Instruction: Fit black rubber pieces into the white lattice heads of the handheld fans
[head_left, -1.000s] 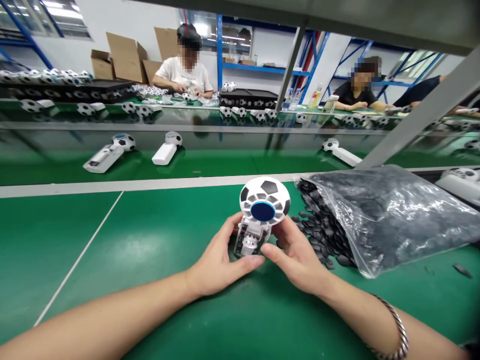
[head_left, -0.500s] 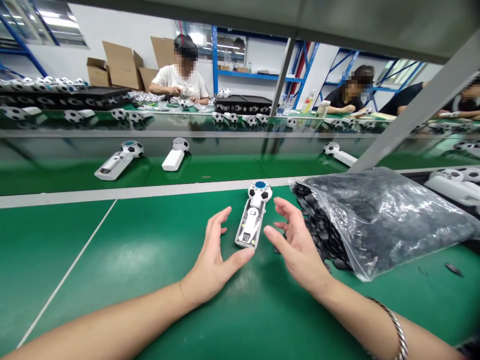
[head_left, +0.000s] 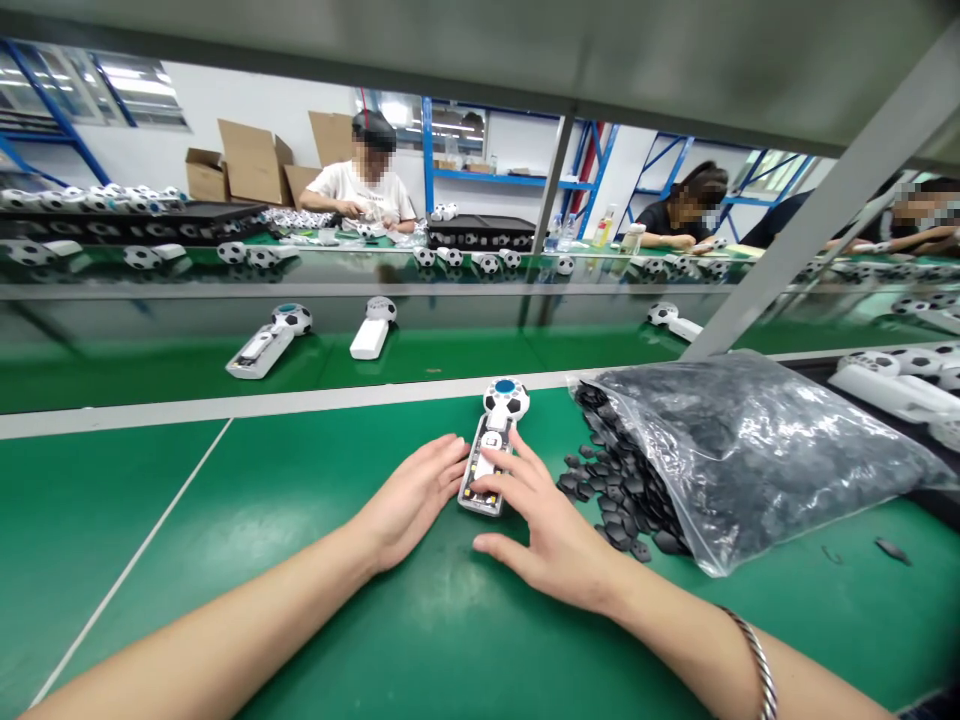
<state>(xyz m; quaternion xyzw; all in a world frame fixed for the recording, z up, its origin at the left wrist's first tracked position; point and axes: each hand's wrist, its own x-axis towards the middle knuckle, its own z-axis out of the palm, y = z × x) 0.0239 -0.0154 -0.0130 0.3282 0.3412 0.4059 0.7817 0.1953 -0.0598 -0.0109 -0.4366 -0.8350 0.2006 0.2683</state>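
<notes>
A white handheld device with a soccer-ball head (head_left: 495, 425) lies on the green desk (head_left: 135, 510) beneath the fingers. The right hand's (head_left: 544, 530) spread fingers (head_left: 499, 480) rest on its body; the left hand's (head_left: 409, 505) fingertips (head_left: 457, 455) touch its side, unclamped. Loose black pieces (head_left: 607, 490) spill from a clear plastic bag (head_left: 750, 460) just right of the fingers.

A soccer-ball handheld fan (head_left: 496, 425) lies flat, internals exposed.

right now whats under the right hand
The right hand lies across a white handheld device with soccer-ball head; the part beneath the hand is covered.
</notes>
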